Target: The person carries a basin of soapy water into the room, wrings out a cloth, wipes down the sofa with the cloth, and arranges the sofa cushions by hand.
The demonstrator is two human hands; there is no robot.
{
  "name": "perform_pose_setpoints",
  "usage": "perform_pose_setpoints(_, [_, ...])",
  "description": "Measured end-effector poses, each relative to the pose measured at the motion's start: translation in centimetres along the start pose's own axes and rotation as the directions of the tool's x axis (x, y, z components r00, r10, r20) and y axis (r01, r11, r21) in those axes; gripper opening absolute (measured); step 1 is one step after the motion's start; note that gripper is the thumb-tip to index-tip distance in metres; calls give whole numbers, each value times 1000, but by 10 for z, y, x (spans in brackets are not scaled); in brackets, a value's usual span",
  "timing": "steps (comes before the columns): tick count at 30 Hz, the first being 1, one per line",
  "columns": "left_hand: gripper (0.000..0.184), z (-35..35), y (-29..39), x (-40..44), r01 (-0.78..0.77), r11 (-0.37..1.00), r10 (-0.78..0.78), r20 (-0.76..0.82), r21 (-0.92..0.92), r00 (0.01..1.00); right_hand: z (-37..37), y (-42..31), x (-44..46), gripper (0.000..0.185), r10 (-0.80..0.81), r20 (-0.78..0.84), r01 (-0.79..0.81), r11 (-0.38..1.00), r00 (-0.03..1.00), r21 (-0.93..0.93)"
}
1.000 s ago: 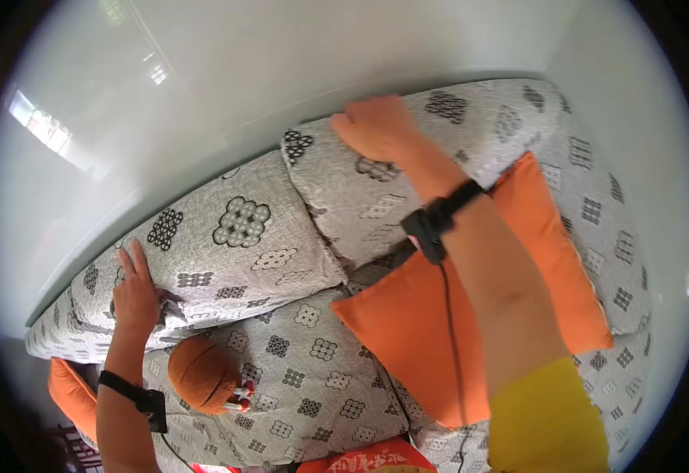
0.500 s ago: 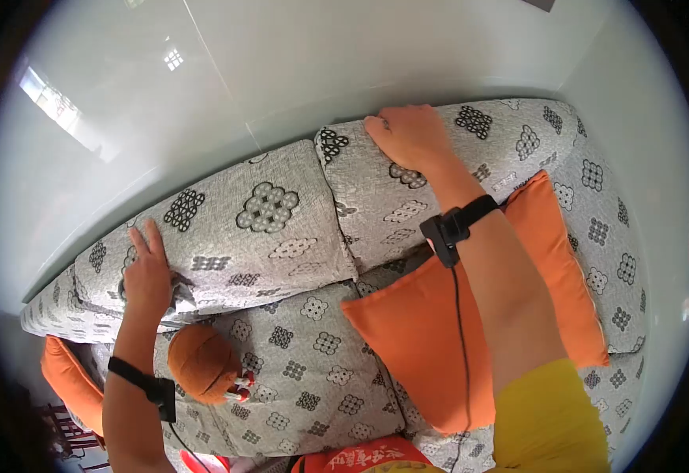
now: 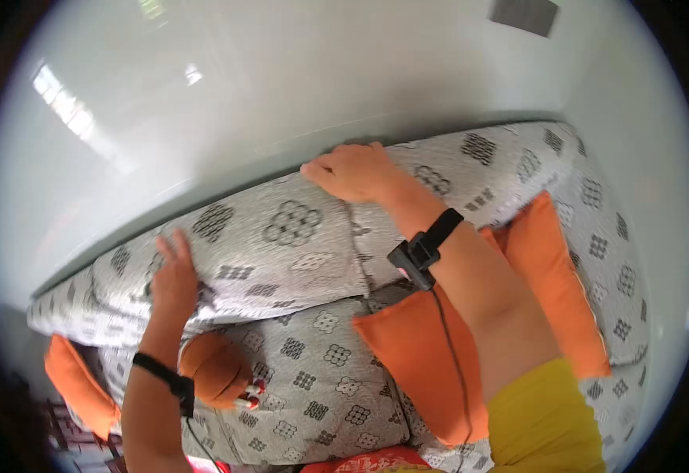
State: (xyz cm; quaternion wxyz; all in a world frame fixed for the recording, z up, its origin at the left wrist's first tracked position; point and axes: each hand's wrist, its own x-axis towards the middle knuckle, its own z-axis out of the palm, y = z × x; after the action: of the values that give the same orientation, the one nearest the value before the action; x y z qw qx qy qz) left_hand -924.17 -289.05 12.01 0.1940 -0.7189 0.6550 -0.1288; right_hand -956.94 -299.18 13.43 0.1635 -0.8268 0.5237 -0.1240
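Note:
A grey patterned sofa cover [image 3: 293,296] is spread over the backrest and seat. My left hand [image 3: 175,280] rests against the left back section, two fingers stretched apart, and is open. Dark, wrinkled cloth shows beside its wrist. At the top edge, near the seam between the two back sections, my right hand [image 3: 352,172] has its fingers curled over the covered backrest. Its fingertips are partly hidden. Both wrists wear a black strap with a small device and a cable.
An orange-brown ball [image 3: 214,369] sits on the seat, with small red-and-white objects [image 3: 253,394] against it. Orange cushions lie at the middle [image 3: 427,363], right [image 3: 553,276] and far left [image 3: 80,386]. A shiny pale wall [image 3: 281,87] rises directly behind the backrest.
My right hand has slid left along the backrest's top edge, reaching the seam. The left hand stays on the left section. The camera view has shifted a little.

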Motion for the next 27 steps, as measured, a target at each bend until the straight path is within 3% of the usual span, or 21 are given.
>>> perform_pose_setpoints(1, [70,-14,2,-8,-21,998,22,23,-58,999,7,-15,1,48,84,-18,-86,988,996,-131])
perform_pose_setpoints(2, [66,3,-3,-5,-22,991,14,-63,-133,998,16,-33,7,50,141,-46,-148,957,989,-248])
perform_pose_setpoints(3, [65,6,-4,-5,-12,981,-3,-81,-192,997,16,-41,13,53,181,15,-173,958,983,-229])
perform_pose_setpoints(5, [65,11,-7,-6,-42,992,25,-132,-123,991,9,-50,16,59,250,86,-225,946,964,-234])
perform_pose_setpoints(8, [77,5,-8,-7,-77,997,76,-92,0,993,14,-48,17,64,244,29,-232,946,969,-225])
perform_pose_setpoints(12, [82,13,-13,-15,-111,992,95,-220,-60,971,18,-52,11,62,230,-51,-235,936,972,-262])
perform_pose_setpoints(17, [83,16,-23,-10,-141,987,123,-213,-73,969,20,-61,16,62,210,-103,-233,903,972,-362])
perform_pose_setpoints(24, [70,21,-20,-10,-161,982,129,-269,-102,954,28,-53,21,60,174,-138,-205,943,975,-262])
perform_pose_setpoints(26, [60,19,-17,-13,-104,994,90,-254,-40,963,31,-45,21,60,16,-260,-91,956,966,-279])
perform_pose_setpoints(27, [58,28,-19,-13,-95,979,38,-290,-183,956,19,-61,17,58,210,-45,-214,950,977,-226])
